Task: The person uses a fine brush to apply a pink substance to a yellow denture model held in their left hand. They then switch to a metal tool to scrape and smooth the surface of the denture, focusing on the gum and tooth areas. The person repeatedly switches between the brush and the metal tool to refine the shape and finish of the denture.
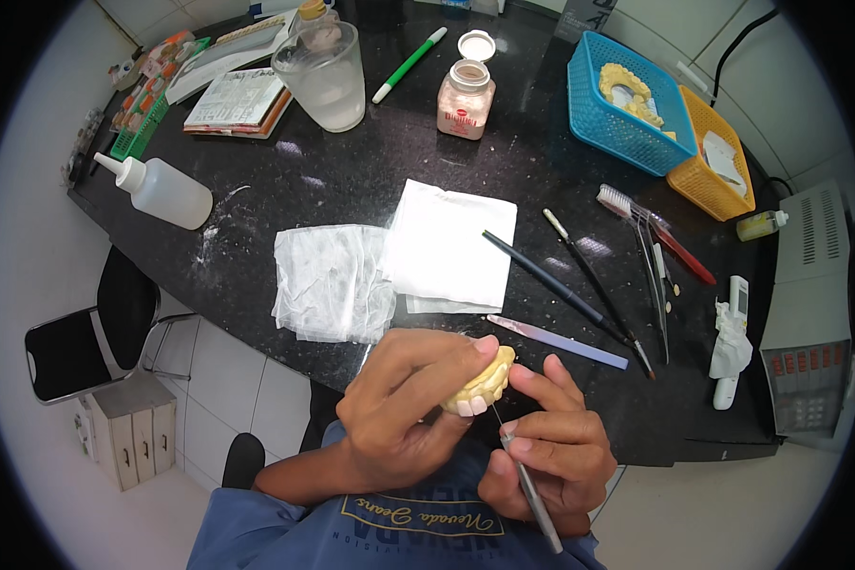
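Note:
My left hand grips a yellow plaster dental model with pale pinkish-white front teeth along its lower edge. The thumb lies over the top of the model, and the fingers wrap its left side. A slim metal dental carver is pinched in my right hand, its thin tip pointing up at the model's teeth. Whether that tip touches them I cannot tell. One right fingertip rests close against the model's right side. Just beyond my hands lie a white folded cloth and a crumpled translucent sheet.
To the right lie a lilac file, brushes, tweezers and a red toothbrush. An open powder jar, a plastic cup and a squeeze bottle stand farther off. A blue basket holds another model.

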Action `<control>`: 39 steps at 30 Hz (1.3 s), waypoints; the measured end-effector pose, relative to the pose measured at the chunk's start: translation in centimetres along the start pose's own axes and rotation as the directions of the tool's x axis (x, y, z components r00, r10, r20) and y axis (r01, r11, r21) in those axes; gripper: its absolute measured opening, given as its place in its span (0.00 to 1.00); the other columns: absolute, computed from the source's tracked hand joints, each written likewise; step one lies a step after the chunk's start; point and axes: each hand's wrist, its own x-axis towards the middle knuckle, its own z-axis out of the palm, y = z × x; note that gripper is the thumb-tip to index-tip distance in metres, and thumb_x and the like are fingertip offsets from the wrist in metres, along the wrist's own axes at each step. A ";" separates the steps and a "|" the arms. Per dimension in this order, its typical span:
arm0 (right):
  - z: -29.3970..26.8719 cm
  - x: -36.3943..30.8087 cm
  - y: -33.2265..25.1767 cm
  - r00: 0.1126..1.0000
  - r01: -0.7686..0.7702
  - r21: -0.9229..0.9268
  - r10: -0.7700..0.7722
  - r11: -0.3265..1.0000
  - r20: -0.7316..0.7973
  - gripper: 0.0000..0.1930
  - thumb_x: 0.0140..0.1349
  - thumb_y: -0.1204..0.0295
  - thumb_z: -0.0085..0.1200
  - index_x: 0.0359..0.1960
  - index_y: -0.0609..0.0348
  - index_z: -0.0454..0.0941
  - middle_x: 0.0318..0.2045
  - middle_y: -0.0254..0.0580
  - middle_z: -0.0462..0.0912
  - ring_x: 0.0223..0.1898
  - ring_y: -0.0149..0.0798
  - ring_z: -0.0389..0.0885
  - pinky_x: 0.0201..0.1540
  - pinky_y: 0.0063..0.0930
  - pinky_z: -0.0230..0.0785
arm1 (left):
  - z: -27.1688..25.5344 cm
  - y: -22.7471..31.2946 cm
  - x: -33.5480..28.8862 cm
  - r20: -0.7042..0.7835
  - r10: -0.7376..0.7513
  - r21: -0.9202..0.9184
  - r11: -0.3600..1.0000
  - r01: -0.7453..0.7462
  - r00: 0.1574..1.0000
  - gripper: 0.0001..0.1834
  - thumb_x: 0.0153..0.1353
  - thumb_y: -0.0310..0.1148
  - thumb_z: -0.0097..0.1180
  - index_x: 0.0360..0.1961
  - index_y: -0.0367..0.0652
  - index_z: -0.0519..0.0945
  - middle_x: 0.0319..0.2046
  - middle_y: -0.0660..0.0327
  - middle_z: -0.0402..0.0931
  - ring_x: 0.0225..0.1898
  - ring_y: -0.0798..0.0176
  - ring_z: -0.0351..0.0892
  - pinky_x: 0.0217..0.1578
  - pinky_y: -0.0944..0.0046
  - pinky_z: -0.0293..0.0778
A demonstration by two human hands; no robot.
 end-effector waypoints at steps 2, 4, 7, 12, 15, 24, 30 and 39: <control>0.0 0.0 0.0 1.000 -0.007 0.012 0.007 1.000 0.004 0.11 0.54 0.74 0.64 0.37 0.57 0.76 0.29 0.39 0.82 0.45 0.54 0.86 0.58 0.51 0.72 | 0.0 0.0 0.0 -0.006 0.001 0.006 1.000 -0.001 1.000 0.23 0.45 0.19 0.66 0.47 0.35 0.83 0.34 0.55 0.80 0.34 0.59 0.81 0.34 0.65 0.77; 0.0 0.1 0.0 1.000 -0.012 0.021 0.012 1.000 0.007 0.10 0.54 0.75 0.64 0.36 0.57 0.76 0.29 0.39 0.83 0.45 0.54 0.86 0.59 0.51 0.71 | 0.0 0.0 0.0 -0.007 -0.001 0.014 1.000 0.001 1.000 0.23 0.45 0.19 0.67 0.47 0.36 0.83 0.33 0.56 0.80 0.34 0.59 0.81 0.34 0.65 0.77; -0.1 0.0 0.0 1.000 -0.015 0.015 0.014 1.000 0.011 0.10 0.54 0.74 0.64 0.36 0.56 0.76 0.29 0.38 0.83 0.46 0.54 0.86 0.60 0.52 0.70 | 0.0 0.0 0.0 -0.008 0.005 0.019 1.000 -0.005 1.000 0.24 0.44 0.19 0.67 0.47 0.36 0.83 0.33 0.56 0.80 0.33 0.59 0.81 0.34 0.65 0.76; -0.1 0.1 0.0 0.999 -0.029 0.016 0.029 0.999 0.025 0.10 0.55 0.74 0.64 0.36 0.56 0.76 0.29 0.37 0.83 0.46 0.54 0.86 0.62 0.53 0.67 | 0.1 0.0 -0.1 -0.013 -0.001 0.023 1.000 0.001 1.000 0.24 0.43 0.19 0.68 0.47 0.37 0.84 0.33 0.56 0.81 0.34 0.59 0.82 0.34 0.66 0.76; -0.2 0.1 0.0 0.999 -0.025 0.014 0.024 1.000 0.036 0.09 0.55 0.73 0.64 0.36 0.56 0.77 0.29 0.37 0.83 0.46 0.53 0.86 0.63 0.54 0.66 | 0.1 0.0 -0.1 -0.018 -0.002 0.027 1.000 0.003 1.000 0.25 0.43 0.19 0.68 0.47 0.37 0.84 0.34 0.56 0.80 0.34 0.59 0.82 0.34 0.66 0.76; -0.2 0.0 0.1 0.998 -0.039 0.021 0.038 0.999 0.044 0.10 0.54 0.74 0.64 0.37 0.55 0.77 0.31 0.36 0.82 0.48 0.53 0.85 0.65 0.55 0.62 | 0.0 0.1 0.0 -0.008 -0.007 0.030 1.000 0.007 1.000 0.24 0.43 0.18 0.67 0.47 0.37 0.84 0.34 0.56 0.80 0.34 0.59 0.82 0.34 0.65 0.77; -0.1 -0.1 0.0 0.997 -0.072 0.032 0.071 0.997 0.026 0.12 0.52 0.74 0.65 0.38 0.53 0.78 0.31 0.36 0.81 0.47 0.53 0.85 0.66 0.57 0.61 | 0.1 -0.2 -0.2 -0.002 0.008 0.040 0.999 -0.008 1.000 0.26 0.43 0.17 0.66 0.48 0.39 0.83 0.36 0.57 0.80 0.35 0.59 0.81 0.35 0.65 0.77; -0.3 -0.1 0.0 0.996 -0.067 0.022 0.065 0.998 0.063 0.13 0.51 0.76 0.65 0.38 0.53 0.77 0.34 0.37 0.80 0.49 0.53 0.84 0.66 0.56 0.61 | 0.0 -0.1 -0.2 0.008 -0.013 0.048 0.999 0.013 1.000 0.26 0.43 0.16 0.66 0.49 0.39 0.83 0.36 0.56 0.80 0.35 0.59 0.80 0.35 0.65 0.76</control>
